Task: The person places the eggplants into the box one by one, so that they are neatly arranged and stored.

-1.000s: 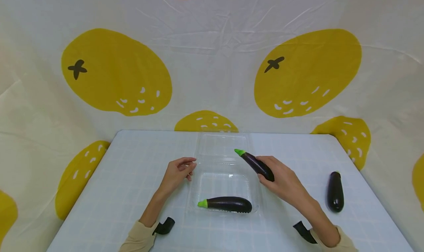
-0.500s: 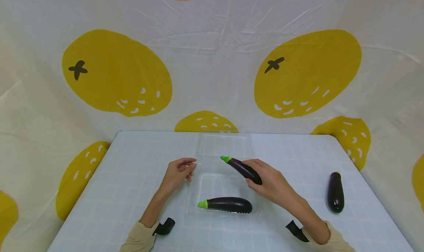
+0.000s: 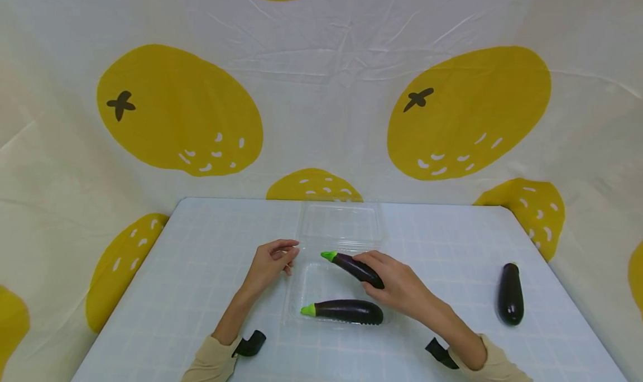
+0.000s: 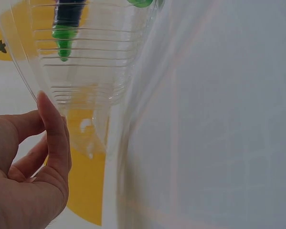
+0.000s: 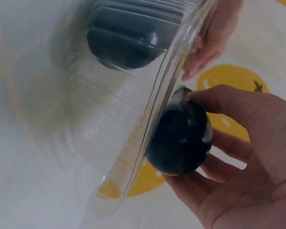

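My right hand (image 3: 394, 281) grips a dark purple eggplant (image 3: 359, 269) by its thick end, its green tip pointing left. The hand holds it over the bottom half of a clear plastic clamshell container (image 3: 296, 292). In the right wrist view, the held eggplant (image 5: 178, 140) is right at the container's rim. A second eggplant (image 3: 346, 311) lies crosswise along the container's near side. My left hand (image 3: 271, 262) stays at the container's left edge, fingers loosely bent. One fingertip (image 4: 43, 100) is right at the rim in the left wrist view.
The container's hinged lid (image 3: 341, 223) lies open toward the far table edge. Another eggplant (image 3: 510, 294) lies on the table (image 3: 552, 337) at the right. Behind the table hangs a white cloth (image 3: 324, 108) printed with yellow fruit.
My right hand has carried the eggplant left and down, from the container's right side to over its bottom half. The left hand keeps its place at the edge.
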Tool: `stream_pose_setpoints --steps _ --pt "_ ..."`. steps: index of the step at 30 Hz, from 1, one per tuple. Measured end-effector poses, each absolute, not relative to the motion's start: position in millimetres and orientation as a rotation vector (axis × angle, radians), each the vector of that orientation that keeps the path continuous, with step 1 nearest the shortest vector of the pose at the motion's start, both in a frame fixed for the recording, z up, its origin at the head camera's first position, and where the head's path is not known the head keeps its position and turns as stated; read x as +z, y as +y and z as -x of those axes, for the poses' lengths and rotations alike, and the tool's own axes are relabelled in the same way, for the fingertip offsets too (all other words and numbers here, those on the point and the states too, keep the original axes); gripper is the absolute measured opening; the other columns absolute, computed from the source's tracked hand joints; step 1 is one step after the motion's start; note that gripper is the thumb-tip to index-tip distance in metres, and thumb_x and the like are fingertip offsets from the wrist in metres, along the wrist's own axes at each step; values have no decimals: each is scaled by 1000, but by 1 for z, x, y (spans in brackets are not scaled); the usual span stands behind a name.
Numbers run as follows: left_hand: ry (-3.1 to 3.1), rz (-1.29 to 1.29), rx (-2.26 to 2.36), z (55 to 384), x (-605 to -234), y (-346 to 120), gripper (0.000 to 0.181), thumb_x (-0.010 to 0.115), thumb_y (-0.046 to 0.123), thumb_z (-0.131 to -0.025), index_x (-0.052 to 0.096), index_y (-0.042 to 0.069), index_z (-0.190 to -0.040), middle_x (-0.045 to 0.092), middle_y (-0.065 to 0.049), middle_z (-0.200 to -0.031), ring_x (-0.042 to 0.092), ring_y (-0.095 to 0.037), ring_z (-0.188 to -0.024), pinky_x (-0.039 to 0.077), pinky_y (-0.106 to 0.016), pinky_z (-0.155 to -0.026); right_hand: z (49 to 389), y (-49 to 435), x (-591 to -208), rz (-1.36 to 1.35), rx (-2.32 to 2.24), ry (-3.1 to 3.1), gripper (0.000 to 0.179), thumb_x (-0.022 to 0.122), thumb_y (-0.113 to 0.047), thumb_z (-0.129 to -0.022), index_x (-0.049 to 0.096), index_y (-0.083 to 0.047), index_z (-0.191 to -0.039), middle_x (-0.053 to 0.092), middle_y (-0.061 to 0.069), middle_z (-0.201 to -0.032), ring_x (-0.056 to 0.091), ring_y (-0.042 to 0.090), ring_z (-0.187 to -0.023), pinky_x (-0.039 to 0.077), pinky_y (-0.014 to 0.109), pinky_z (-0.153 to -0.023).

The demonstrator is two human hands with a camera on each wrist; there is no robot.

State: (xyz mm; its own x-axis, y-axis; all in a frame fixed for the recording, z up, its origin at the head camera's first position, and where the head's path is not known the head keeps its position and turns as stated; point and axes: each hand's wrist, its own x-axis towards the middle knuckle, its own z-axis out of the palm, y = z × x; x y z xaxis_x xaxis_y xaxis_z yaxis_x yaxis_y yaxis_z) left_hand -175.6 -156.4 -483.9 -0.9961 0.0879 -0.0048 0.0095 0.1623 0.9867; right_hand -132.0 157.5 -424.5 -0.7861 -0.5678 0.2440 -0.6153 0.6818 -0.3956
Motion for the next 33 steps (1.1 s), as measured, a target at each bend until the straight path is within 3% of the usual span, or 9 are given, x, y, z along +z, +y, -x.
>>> stream_pose_setpoints --steps 9,17,23,33 --pt "2349 -104 1992 175 -484 -157 30 72 10 -97 69 -4 -124 68 -18 -98 60 -19 -62 55 -23 -59 135 153 -431 -1089 796 -2868 48 77 -12 -91 61 -12 -137 64 4 -132 64 19 -111 58 41 -89" --pt "2338 -111 2006 176 -484 -156 31 72 9 -97 69 -6 -123 68 -19 -97 60 -18 -61 55 -24 -58 139 154 -438 -1254 908 -2883 45 72 -11 -97 59 -11 -140 61 2 -138 61 19 -121 53 42 -99" --pt "2330 -104 2005 175 -485 -157 31 72 10 -97 69 -5 -123 68 -21 -98 60 -19 -62 55 -23 -59 144 156 -443 -1377 981 -2843 42 69 -10 -99 58 -8 -140 62 2 -136 60 16 -119 52 38 -101" --pt "2305 -108 2033 175 -484 -156 30 72 8 -97 69 -6 -123 68 -16 -96 60 -18 -63 56 -24 -58 149 157 -447 -1455 1047 -2846 36 63 -14 -104 58 -5 -138 63 5 -132 60 17 -113 53 35 -97"
